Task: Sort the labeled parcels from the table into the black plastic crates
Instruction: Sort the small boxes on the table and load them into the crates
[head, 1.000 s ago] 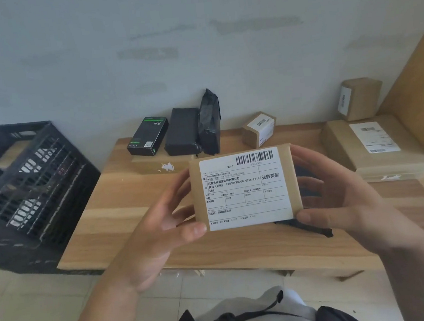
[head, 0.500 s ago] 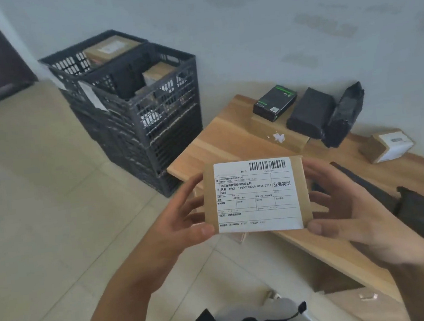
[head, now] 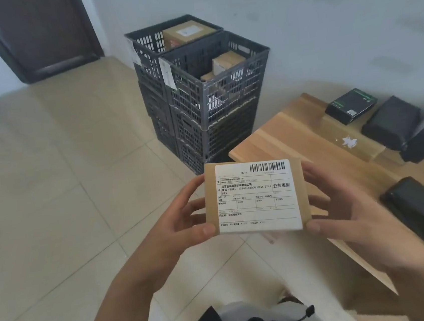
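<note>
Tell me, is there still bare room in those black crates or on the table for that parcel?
The near crate shows a dark open patch along its left side, beside two brown boxes. The far crate is crowded by one large box. The table is bare at its near-left corner; black packages crowd its wall side. Both hands hold the parcel.

Pale beige floor tiles meet a plain light grey wall, with a dark brown door at far left and a wooden worktop at right.
</note>
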Motion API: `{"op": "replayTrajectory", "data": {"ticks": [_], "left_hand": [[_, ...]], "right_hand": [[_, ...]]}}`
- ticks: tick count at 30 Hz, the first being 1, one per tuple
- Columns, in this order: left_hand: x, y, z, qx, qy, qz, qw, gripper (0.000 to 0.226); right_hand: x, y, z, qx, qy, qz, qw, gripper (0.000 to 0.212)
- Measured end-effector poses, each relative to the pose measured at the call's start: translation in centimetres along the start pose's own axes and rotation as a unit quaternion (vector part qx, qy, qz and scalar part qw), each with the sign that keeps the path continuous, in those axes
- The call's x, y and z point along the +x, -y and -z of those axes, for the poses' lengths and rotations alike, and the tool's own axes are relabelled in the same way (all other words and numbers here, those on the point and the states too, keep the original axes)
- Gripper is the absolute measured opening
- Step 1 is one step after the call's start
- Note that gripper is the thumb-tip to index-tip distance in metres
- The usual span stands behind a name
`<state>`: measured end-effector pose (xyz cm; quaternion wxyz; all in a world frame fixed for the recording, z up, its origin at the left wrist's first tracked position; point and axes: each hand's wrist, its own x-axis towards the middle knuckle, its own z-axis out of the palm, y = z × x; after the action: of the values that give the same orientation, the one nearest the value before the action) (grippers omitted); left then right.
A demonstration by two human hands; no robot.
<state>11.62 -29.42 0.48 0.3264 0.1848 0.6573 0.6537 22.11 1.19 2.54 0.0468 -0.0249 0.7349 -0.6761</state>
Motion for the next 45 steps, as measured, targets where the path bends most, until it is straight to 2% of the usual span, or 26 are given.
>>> {"op": "replayTrajectory", "data": {"ticks": [6,11,18,26,32,38,45], "left_hand": [[-0.2,1.1,2.6,-0.022,-0.02,0.007,1.0,0.092],[1.3,1.9,5.3,-0.017,-0.046,0.023,0.999,0.084],[5.5,-0.1,11.6,-0.029,-0.107,0.022,0.994,0.089],[14.1,-4.4,19.3,0.021,-0.151,0.007,0.988,0.089],[18.3,-4.4,24.2,0.044,-0.183,0.016,0.982,0.089],[22.8,-4.5,30.4,0.045,-0.154,0.028,0.987,0.093],[33.8,-5.8,39.3,0.03,-0.06,0.025,0.997,0.093]], "right_hand": [[2.5,-0.2,-1.2,-0.018,0.018,-0.022,0.999,0.094],[7.3,-1.2,-1.6,0.001,0.03,-0.039,0.999,0.096],[19.2,-0.7,-2.3,0.023,0.077,-0.035,0.996,0.094],[33.0,0.2,-0.5,0.057,0.107,-0.008,0.993,0.087],[40.8,-0.6,-0.6,0.071,0.129,-0.014,0.989,0.093],[47.1,-1.3,-1.2,0.067,0.111,-0.047,0.99,0.092],[56.1,-0.7,-1.1,0.051,0.012,-0.059,0.997,0.08]]}}
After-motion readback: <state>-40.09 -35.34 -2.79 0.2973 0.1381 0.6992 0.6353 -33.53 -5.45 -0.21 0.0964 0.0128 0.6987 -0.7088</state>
